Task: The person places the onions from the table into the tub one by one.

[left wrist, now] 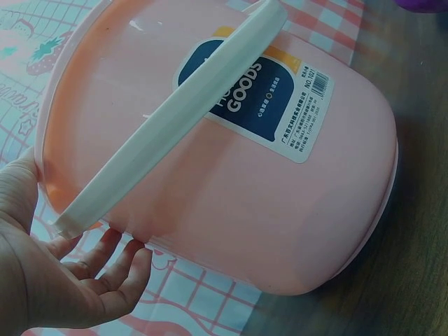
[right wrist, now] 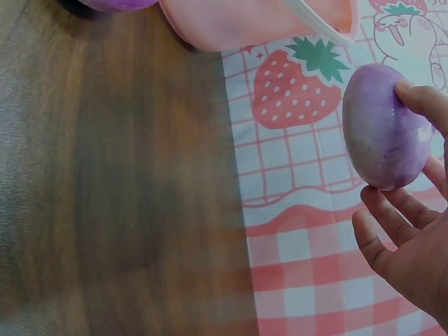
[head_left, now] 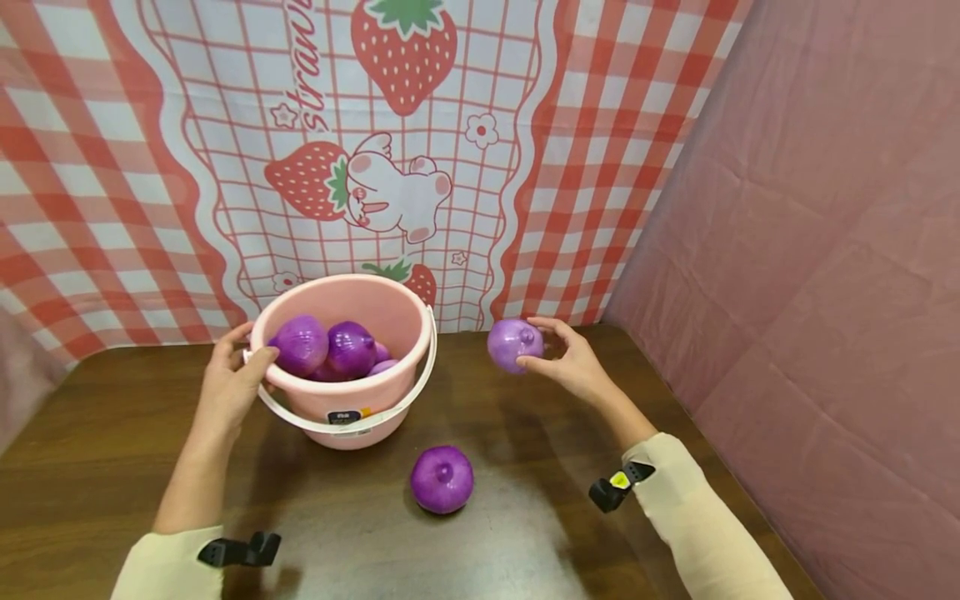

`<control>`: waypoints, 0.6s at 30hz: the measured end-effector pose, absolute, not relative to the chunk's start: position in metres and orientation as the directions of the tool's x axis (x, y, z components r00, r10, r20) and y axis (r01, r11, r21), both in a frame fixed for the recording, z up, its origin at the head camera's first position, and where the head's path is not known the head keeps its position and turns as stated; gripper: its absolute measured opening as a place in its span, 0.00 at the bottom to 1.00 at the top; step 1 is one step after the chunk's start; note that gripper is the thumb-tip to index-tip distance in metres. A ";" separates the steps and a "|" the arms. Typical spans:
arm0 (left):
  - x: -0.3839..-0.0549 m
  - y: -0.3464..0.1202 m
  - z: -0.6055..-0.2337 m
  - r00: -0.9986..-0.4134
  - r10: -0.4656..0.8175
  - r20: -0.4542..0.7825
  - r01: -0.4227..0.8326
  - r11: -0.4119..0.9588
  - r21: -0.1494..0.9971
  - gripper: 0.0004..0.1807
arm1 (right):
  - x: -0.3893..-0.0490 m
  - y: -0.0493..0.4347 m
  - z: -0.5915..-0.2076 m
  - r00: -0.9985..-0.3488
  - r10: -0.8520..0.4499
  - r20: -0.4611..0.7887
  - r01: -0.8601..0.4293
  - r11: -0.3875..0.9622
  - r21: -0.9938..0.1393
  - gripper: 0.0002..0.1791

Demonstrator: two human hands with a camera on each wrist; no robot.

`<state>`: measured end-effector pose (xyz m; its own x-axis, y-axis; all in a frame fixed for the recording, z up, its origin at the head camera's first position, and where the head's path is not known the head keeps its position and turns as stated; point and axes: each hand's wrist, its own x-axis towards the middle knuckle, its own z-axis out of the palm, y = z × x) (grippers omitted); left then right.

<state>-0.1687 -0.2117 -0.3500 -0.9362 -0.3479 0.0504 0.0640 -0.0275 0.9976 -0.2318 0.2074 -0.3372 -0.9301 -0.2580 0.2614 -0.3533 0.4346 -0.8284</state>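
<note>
My left hand [head_left: 228, 379] grips the left rim of a pink bucket [head_left: 341, 287], thumb over the edge and fingers against the outer wall. Inside the bucket lie several purple onions [head_left: 302, 345], partly hidden by one another. Its white handle [left wrist: 150, 133] hangs down across the front, over a printed label [left wrist: 238, 91]. To the right of the bucket, my right hand [head_left: 568, 360] holds a pale purple onion [right wrist: 381, 129] above the table, between thumb and fingers. A darker purple onion [head_left: 442, 480] sits on the table in front, touched by neither hand.
The brown wooden table [head_left: 360, 533] ends at a red-and-white checked cloth [head_left: 570, 167] with strawberry prints, hanging behind the bucket. A pink cloth [head_left: 825, 233] hangs along the right side.
</note>
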 end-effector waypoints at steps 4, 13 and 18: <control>-0.168 -0.211 -0.349 -0.937 -0.345 0.054 0.066 -0.022 0.998 0.32 | -0.231 0.203 -0.330 -0.927 -0.262 0.267 -0.361 0.442 -0.821 0.34; -0.168 -0.211 -0.349 -0.939 -0.337 0.064 0.070 -0.005 0.998 0.33 | -0.239 0.198 -0.325 -0.927 -0.255 0.273 -0.366 0.472 -0.802 0.34; -0.168 -0.212 -0.349 -0.940 -0.338 0.057 0.065 -0.013 0.998 0.33 | -0.242 0.193 -0.318 -0.930 -0.252 0.267 -0.361 0.493 -0.792 0.33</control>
